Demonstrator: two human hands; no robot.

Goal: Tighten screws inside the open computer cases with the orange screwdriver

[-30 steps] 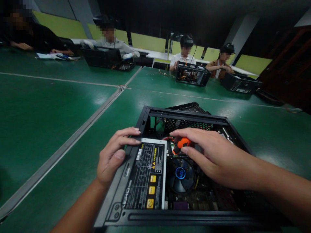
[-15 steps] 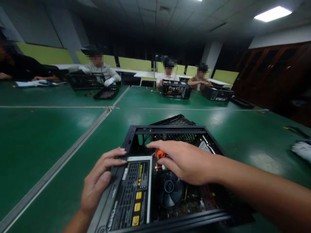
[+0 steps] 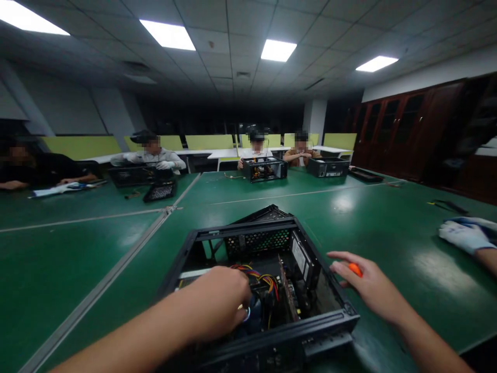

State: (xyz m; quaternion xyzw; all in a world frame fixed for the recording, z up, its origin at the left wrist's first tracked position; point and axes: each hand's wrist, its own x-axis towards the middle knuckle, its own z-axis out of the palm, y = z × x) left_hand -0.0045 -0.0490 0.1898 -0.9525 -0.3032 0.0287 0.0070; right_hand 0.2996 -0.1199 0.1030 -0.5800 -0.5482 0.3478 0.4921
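An uncovered black computer case (image 3: 334, 321) lies on the table in front of me. My left hand (image 3: 223, 300) reaches down inside it beside the CPU fan (image 3: 254, 311). Its fingers are curled, with the tips hidden, so what they pinch is unclear. Past the knuckles run red, yellow and black power cables (image 3: 267, 277), and an upright circuit board (image 3: 288, 290) stands right of them. Just outside the case's right wall, my right hand (image 3: 368, 282) is closed round an orange-handled tool (image 3: 354, 269), mostly hidden in the palm. A drive with a white label (image 3: 301, 259) sits near that wall.
A black side panel (image 3: 272, 211) lies behind the case. On the right, a co-worker's gloved hand (image 3: 462, 235) rests on the green table (image 3: 388, 233). Across it, several people sit with other computer cases (image 3: 266, 170). A metal seam (image 3: 116, 277) crosses the table on the left.
My right hand has come out of the case to its right side with the orange-handled tool. My left hand has moved from the left edge into the case. The view has tilted up.
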